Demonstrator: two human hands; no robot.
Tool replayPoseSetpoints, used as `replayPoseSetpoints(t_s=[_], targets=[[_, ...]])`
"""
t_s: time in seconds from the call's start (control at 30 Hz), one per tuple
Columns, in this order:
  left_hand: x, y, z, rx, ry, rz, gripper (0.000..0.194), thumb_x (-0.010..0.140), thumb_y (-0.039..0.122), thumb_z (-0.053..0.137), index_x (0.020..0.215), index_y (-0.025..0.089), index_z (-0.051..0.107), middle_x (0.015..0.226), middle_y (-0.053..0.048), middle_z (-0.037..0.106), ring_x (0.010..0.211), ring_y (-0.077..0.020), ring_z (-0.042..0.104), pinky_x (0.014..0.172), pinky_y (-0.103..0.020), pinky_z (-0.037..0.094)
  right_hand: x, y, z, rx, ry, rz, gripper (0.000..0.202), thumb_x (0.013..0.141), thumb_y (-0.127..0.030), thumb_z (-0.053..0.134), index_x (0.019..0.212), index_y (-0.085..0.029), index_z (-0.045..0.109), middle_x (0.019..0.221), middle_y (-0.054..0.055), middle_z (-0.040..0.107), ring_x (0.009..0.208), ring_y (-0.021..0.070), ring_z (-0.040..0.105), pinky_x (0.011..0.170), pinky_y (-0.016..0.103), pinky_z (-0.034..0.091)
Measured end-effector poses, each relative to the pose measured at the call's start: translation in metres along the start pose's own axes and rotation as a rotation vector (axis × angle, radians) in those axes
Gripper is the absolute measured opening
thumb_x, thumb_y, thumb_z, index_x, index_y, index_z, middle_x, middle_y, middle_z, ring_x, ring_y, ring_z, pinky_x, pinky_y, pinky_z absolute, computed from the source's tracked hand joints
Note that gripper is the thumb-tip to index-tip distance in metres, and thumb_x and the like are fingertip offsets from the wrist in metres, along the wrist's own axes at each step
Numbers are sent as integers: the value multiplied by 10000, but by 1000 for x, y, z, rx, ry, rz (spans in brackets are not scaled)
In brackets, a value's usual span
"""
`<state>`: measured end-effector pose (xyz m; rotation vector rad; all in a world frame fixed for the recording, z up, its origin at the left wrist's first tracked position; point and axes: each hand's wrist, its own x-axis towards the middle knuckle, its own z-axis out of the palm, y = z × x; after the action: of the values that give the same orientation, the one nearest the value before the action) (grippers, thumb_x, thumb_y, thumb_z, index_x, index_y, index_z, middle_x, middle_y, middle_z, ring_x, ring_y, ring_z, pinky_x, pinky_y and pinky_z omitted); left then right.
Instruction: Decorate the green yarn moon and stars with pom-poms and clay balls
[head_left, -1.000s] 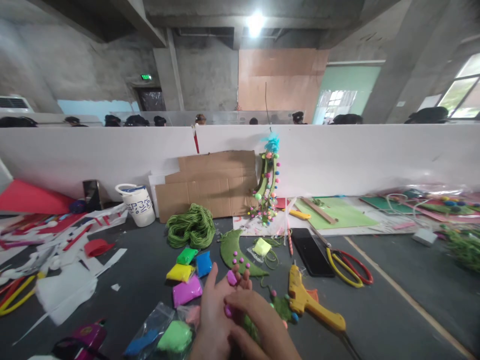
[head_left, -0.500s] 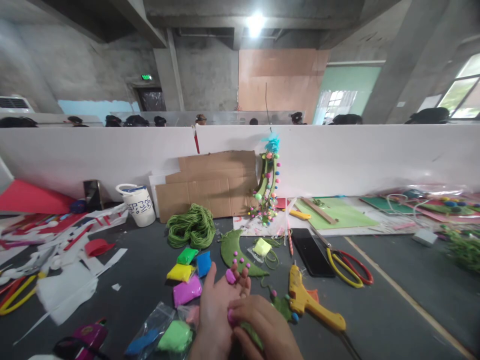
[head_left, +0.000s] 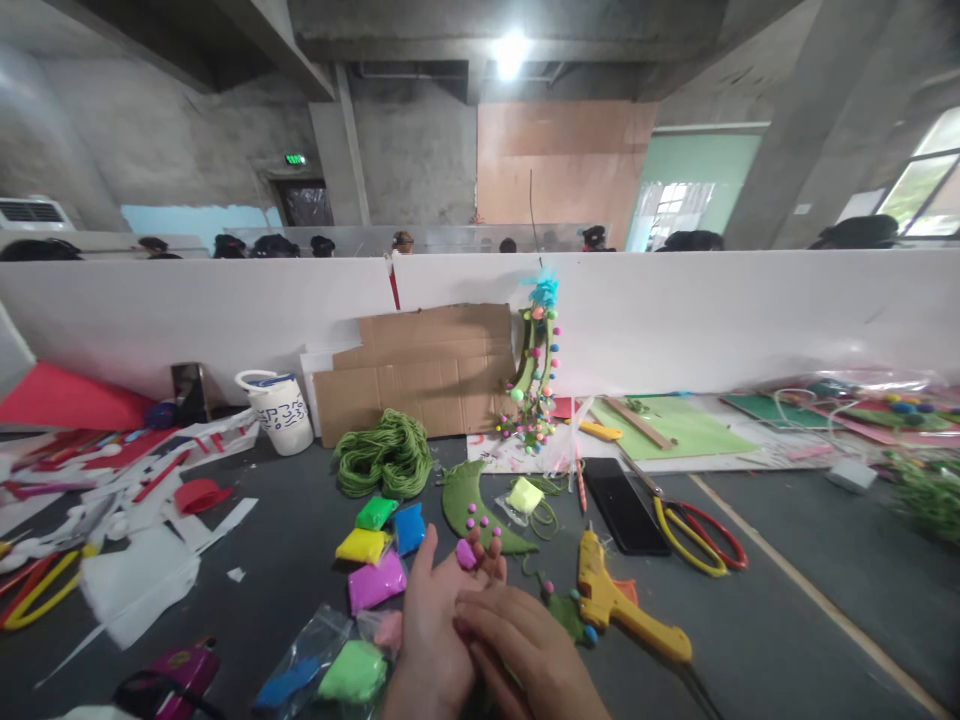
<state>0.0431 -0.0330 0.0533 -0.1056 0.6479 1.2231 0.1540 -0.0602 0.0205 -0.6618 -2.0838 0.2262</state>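
My left hand (head_left: 439,620) is palm up above the table, with a lump of purple modelling clay (head_left: 466,555) held at its fingers. My right hand (head_left: 529,640) lies over the left palm, fingers together and pressed down on it. Whatever is under those fingertips is hidden now; a small piece of purple clay showed there half a second ago. Just beyond the hands lies a green crescent (head_left: 461,500) dotted with small purple balls. Left of my hands are clay packets: purple (head_left: 377,582), yellow (head_left: 363,546), green (head_left: 376,513) and blue (head_left: 409,529).
A yellow glue gun (head_left: 615,600) lies to the right, near a black phone (head_left: 626,505) and scissors (head_left: 694,535). Behind are green yarn (head_left: 384,455), cardboard (head_left: 412,385) and a decorated hanging crescent (head_left: 534,370). Paper scraps (head_left: 139,580) and a white cup (head_left: 283,415) are left.
My right fingers have shifted slightly and flattened over the left palm, covering the small purple piece seen earlier. The lump at the left fingers stays in place.
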Motion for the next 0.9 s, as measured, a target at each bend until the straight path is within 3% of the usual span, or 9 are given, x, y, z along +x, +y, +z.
replayPoseSetpoints(t_s=[0.13, 0.27, 0.47, 0.6, 0.77, 0.9], targets=[[4, 1, -1, -27, 32, 7, 324, 861, 431, 412, 844, 134, 542, 752, -87, 618, 688, -205, 638, 710, -407, 524, -9, 0, 1, -133, 1, -90, 316, 913, -214, 425, 1223, -166, 459, 1081, 117, 669, 1034, 196, 611, 882, 285, 504], [5, 1, -3, 29, 49, -73, 312, 856, 412, 443, 847, 120, 553, 701, -76, 622, 667, -214, 645, 700, -410, 525, -6, 4, -1, -160, -123, -85, 438, 901, -325, 460, 1288, -124, 421, 1230, 147, 584, 1173, 242, 512, 985, 358, 426], [5, 2, -7, -20, 13, 15, 328, 843, 427, 471, 818, 111, 555, 734, -96, 632, 691, -195, 648, 680, -345, 532, -7, 11, -1, -126, -126, -214, 593, 887, -501, 453, 1327, -107, 397, 1222, 138, 594, 1184, 223, 504, 991, 326, 418], [2, 0, -3, 12, 91, 0, 316, 824, 424, 509, 787, 114, 559, 690, -83, 629, 633, -198, 639, 649, -368, 536, -7, 13, -1, -132, -220, -108, 633, 883, -486, 471, 1366, -95, 351, 1335, 147, 487, 1254, 240, 421, 1022, 353, 383], [3, 2, -4, -6, 10, -7, 345, 871, 406, 420, 782, 109, 570, 676, -89, 627, 605, -166, 629, 597, -298, 525, -6, 12, 0, -129, -163, -219, 554, 915, -460, 420, 1340, -107, 385, 1237, 128, 584, 1201, 212, 487, 1015, 323, 387], [1, -1, -3, 26, 104, -12, 339, 823, 441, 498, 741, 118, 563, 627, -78, 621, 558, -185, 621, 609, -354, 534, -4, 12, 0, -137, -220, -111, 652, 890, -525, 422, 1364, -83, 348, 1361, 144, 455, 1278, 231, 384, 1045, 341, 342]])
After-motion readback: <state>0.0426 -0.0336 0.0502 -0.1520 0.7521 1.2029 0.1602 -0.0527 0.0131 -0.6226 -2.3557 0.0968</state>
